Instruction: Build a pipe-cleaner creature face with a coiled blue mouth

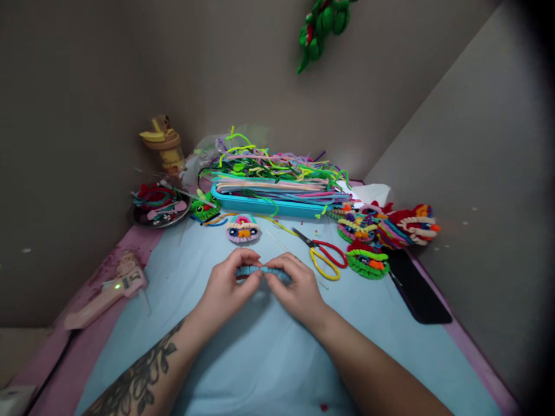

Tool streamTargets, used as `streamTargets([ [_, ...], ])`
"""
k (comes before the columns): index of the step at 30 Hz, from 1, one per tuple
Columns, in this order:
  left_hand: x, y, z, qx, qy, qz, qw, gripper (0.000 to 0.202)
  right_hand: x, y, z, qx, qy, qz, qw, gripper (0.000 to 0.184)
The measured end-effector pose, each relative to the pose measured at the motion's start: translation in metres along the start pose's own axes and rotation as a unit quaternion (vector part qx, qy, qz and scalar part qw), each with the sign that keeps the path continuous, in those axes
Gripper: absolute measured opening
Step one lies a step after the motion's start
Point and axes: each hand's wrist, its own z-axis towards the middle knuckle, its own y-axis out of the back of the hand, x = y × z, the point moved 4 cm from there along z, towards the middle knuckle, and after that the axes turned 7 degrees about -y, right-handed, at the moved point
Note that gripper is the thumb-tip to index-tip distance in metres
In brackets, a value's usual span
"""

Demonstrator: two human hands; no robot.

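Note:
Between both hands is a light blue fuzzy pipe cleaner piece (248, 270), bent into a band or loop that the fingers partly cover. My left hand (229, 283) pinches it near its middle with thumb and forefinger. From the other side my right hand (299, 286) grips it the same way, the two thumbs almost touching. Just beyond the hands lies a small fuzzy face (243, 229) with blue eyes and an orange beak. Scissors (323, 254) with one red and one yellow handle rest open, right of my right hand.
A blue tray (269, 205) heaped with pipe cleaners (277, 167) stands at the back. To the left are a pink glue gun (110, 294), a metal dish (158, 222) and a yellow-brown cup (167, 147). Finished fuzzy faces (367, 261) and a black phone (420, 292) lie right.

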Motion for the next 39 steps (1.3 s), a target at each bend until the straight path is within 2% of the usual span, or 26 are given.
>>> streamTargets([
  [8,0.003,0.0,0.0,0.004,0.012,-0.024,1.0,0.018,0.0,-0.001,0.001,-0.016,-0.014,-0.006,1.0,0.012],
  [13,-0.001,0.001,-0.001,0.005,-0.059,0.038,0.998,0.009,-0.002,-0.001,0.0,-0.021,-0.048,-0.011,0.999,0.009],
  [16,-0.003,0.002,-0.002,0.007,-0.1,0.081,0.992,0.009,-0.005,-0.001,0.0,-0.009,-0.05,-0.007,0.999,0.007],
  [22,-0.003,0.004,-0.002,-0.004,-0.127,0.103,0.987,0.011,-0.01,-0.001,-0.001,-0.001,-0.053,0.004,0.999,0.014],
  [28,-0.004,0.004,-0.003,0.012,-0.161,0.118,0.98,0.012,-0.013,-0.003,-0.004,0.034,-0.077,0.038,0.996,0.018],
  [34,-0.004,0.005,0.0,0.008,-0.142,0.07,0.987,0.019,-0.01,0.0,-0.003,0.005,-0.052,0.032,0.998,0.016],
  [39,-0.005,0.004,0.002,0.024,-0.162,0.055,0.985,0.019,-0.01,0.001,-0.003,-0.008,-0.028,0.029,0.999,0.016],
])
